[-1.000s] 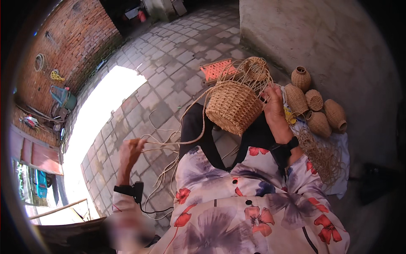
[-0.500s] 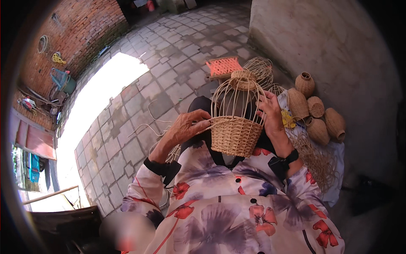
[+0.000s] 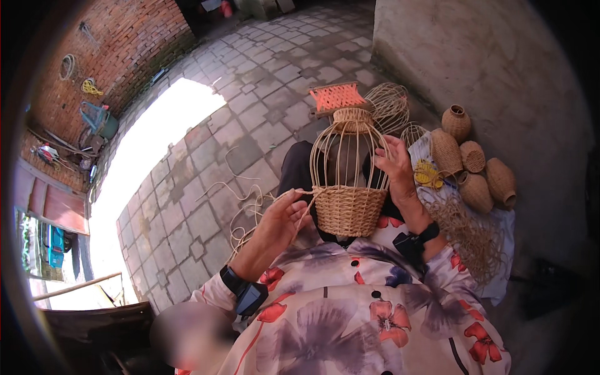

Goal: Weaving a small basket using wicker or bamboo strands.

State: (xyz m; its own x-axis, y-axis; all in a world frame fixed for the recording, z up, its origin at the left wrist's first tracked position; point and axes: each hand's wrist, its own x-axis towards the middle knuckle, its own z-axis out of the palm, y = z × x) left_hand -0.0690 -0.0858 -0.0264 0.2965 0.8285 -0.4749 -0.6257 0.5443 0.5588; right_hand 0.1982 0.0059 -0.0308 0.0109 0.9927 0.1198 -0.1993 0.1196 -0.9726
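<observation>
A half-woven straw-coloured basket (image 3: 349,212) stands upright between my knees, its lower band woven, bare vertical ribs above and a short woven collar (image 3: 352,115) on top. My left hand (image 3: 281,219) pinches a pale cord at the basket's left, by the upper edge of the woven band; loose cord trails below it to the left. My right hand (image 3: 395,165) is closed on the ribs at the basket's right side.
An orange-laced wooden rack (image 3: 336,95) and loose rib frames (image 3: 387,106) lie beyond the basket. Several finished woven vessels (image 3: 456,122) and tangled cord (image 3: 462,231) are at right on white cloth, beside a concrete wall (image 3: 481,56). A brick wall (image 3: 131,44) runs along the left.
The basket has swung upright, collar on top, from lying tilted toward the back. My left hand came in from the far left to the basket, then dropped back slightly with the cord.
</observation>
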